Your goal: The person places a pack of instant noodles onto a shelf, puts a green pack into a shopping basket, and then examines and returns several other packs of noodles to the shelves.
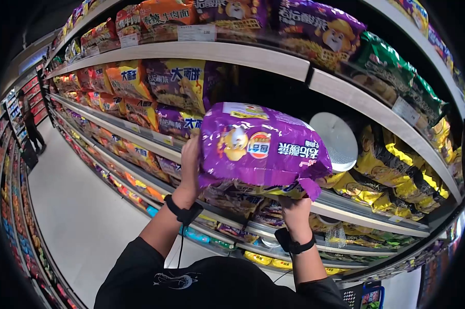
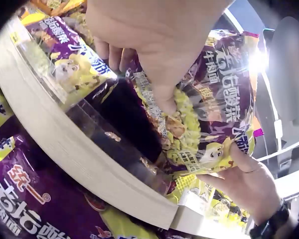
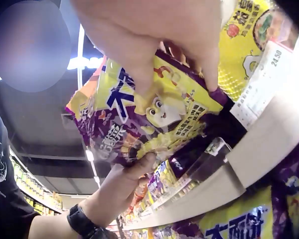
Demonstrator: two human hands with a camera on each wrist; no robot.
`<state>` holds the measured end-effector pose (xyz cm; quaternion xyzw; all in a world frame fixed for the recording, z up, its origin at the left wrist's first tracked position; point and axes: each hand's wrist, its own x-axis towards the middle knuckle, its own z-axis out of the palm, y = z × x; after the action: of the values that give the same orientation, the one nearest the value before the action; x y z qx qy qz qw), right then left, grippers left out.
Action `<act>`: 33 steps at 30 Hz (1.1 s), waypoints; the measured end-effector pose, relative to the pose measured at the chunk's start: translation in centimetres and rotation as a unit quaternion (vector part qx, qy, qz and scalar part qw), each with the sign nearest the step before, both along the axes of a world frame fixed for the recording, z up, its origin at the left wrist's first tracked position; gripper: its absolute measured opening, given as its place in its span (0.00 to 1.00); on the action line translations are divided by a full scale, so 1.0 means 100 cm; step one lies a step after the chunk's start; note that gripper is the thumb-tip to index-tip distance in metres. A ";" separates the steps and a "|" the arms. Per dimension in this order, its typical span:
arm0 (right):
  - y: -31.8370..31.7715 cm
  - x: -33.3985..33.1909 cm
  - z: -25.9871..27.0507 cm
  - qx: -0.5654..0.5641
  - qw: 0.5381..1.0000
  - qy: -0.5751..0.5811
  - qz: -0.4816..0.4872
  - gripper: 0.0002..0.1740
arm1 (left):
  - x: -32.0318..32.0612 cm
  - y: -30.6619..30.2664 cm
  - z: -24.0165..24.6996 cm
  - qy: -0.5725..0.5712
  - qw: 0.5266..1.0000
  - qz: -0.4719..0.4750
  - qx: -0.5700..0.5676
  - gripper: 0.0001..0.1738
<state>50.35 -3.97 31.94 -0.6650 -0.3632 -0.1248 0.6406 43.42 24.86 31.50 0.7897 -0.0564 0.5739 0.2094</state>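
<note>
A: Location of the pack (image 1: 260,147)?

B: Held up in front of the shelves (image 1: 263,56), between both hands, its lettering upside down in the head view. Whether its underside brushes a shelf: cannot tell.

A: Fingers?

B: Left hand (image 1: 190,167) clamped on one end, thumb pressed to the printed face in the left wrist view. Right hand (image 1: 296,210) grips near the opposite end, its thumb also on a printed face. Most fingertips are hidden behind the pack; their exact spread cannot be read.

A: Expected handling?

B: Judged light for its bulk. The wrapper is glossy, creased film, so probably slippery and soft at the surface. Noodles are pictured on it; if the contents match, expect stiff, brittle cakes that would crumble under a hard squeeze.

A: Best hold?

B: As now, opposite ends, with broad thumb and palm pressure. I would avoid hanging it by the loose seam (image 1: 309,188) at the corner: thin film, possible tear.
</note>
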 end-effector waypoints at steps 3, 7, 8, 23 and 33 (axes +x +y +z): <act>0.023 -0.005 0.010 -0.002 0.998 -0.033 -0.051 0.20 | 0.007 0.000 0.017 -0.018 1.000 0.011 0.006 0.43; 0.038 0.002 0.009 -0.019 0.988 -0.036 -0.147 0.20 | 0.014 0.000 0.022 0.030 0.998 0.050 0.005 0.44; 0.041 0.000 0.011 -0.023 0.982 -0.037 -0.182 0.20 | 0.015 0.000 0.021 0.043 0.998 0.056 0.005 0.44; 0.086 -0.005 0.035 -0.107 0.919 -0.220 -0.310 0.24 | 0.037 -0.003 0.001 0.033 0.996 0.039 -0.073 0.22; 0.033 -0.046 -0.034 -0.140 0.948 -0.143 -0.247 0.13 | 0.039 0.011 -0.018 0.001 0.999 -0.018 -0.029 0.20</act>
<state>45.75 -0.71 28.57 -0.7924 -0.2888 -0.3204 0.4313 47.32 25.97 29.74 0.7829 -0.0533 0.5705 0.2423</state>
